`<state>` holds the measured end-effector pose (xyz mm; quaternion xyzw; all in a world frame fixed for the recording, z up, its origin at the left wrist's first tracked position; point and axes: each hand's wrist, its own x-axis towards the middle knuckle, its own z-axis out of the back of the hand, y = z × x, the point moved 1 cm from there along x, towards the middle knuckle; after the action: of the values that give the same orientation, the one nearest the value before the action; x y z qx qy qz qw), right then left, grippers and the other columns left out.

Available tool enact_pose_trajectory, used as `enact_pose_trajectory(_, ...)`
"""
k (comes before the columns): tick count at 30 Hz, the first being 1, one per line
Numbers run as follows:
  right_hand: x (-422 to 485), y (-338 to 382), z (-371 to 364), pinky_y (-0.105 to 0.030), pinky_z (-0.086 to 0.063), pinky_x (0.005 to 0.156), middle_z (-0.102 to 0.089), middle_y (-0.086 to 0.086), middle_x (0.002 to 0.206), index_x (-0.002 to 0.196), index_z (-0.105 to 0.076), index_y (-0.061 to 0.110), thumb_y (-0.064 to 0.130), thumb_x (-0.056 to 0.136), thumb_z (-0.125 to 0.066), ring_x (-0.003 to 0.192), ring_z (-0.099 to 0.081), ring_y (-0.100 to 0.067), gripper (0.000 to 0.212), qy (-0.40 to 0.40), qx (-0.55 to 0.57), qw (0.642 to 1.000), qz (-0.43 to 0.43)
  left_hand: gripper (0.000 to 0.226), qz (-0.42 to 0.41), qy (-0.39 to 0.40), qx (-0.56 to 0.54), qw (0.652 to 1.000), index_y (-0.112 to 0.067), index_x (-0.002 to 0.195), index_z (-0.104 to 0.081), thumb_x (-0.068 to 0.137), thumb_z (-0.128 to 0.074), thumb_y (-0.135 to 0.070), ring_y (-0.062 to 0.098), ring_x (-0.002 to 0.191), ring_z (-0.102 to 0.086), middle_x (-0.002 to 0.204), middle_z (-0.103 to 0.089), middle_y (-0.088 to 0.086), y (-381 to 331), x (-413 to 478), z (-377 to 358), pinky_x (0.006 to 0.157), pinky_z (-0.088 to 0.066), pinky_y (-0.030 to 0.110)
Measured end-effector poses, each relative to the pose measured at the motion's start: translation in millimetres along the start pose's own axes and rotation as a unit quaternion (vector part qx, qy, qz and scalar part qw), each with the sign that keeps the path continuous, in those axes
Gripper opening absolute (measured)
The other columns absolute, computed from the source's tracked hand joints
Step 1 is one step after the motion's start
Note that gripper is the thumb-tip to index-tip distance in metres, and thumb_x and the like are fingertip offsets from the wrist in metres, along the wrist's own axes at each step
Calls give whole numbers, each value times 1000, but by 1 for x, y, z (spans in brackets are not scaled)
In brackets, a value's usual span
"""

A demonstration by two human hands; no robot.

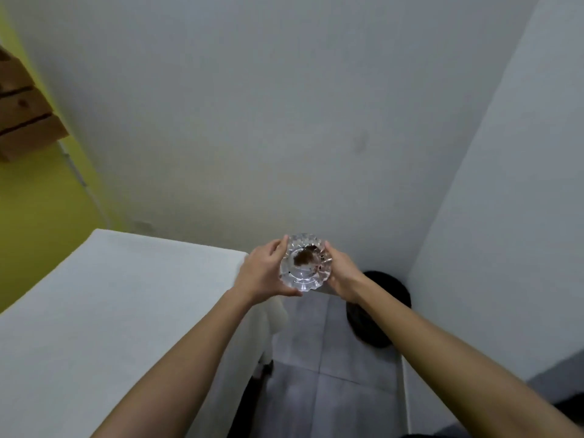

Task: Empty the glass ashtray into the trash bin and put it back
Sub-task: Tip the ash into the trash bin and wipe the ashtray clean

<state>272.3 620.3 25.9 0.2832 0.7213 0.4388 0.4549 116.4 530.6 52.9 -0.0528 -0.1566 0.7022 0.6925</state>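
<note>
The glass ashtray (pixel 305 262) is clear cut glass with a scalloped rim and a patch of brown ash inside. It is held in the air, tilted toward me, past the right end of the table. My left hand (pixel 264 273) grips its left side and my right hand (pixel 343 270) grips its right side. The black trash bin (pixel 387 308) stands on the floor in the wall corner, below and to the right of the ashtray, partly hidden by my right forearm.
A table under a white cloth (pixel 104 311) fills the left side. Grey floor tiles (pixel 319 374) lie between the table and the white walls (pixel 284 121). A wooden shelf (pixel 22 109) hangs on a yellow wall at far left.
</note>
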Motion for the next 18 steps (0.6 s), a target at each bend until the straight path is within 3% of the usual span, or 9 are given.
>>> enact_pose_trajectory(3,4,-1,42,-37,-53,76,-70,-7,97,112,-64,13,37,103,-33,84,-65,-23,40,-23,52,998,-19,125,-44,35,-4,998,-8,152,-18,58,-79,-62,29,136,-40,152,-37,12,-23,31,-21,114,-31,36)
enact_pose_trajectory(7,15,-8,85,-48,-52,88,-70,-13,110,115,-64,11,43,101,-37,101,-66,-33,44,-73,107,991,-42,126,-89,75,-9,993,-8,153,-16,58,-77,-64,29,138,-38,154,-35,12,-45,68,-52,116,-30,37)
enact_pose_trajectory(13,47,-25,121,-36,-56,64,-73,-10,86,99,-68,12,35,99,-46,67,-69,-24,31,-161,164,973,-38,124,-147,139,-10,979,-25,154,-3,61,-75,-65,26,137,-40,153,-37,8,-51,121,-100,112,-33,38)
enact_pose_trajectory(16,71,-34,136,-38,-57,62,-73,-11,88,109,-65,10,37,100,-43,66,-71,-25,36,-211,199,956,-50,119,-148,193,-27,970,-26,153,5,69,-72,-60,24,144,-31,160,-25,7,-46,151,-127,115,-32,39)
enact_pose_trajectory(18,83,-36,145,-40,-56,66,-71,-11,97,117,-62,10,41,99,-41,80,-69,-29,42,-244,224,941,-64,113,-129,229,-57,963,-24,153,8,77,-69,-55,24,147,-26,162,-17,8,-38,170,-141,117,-30,38)
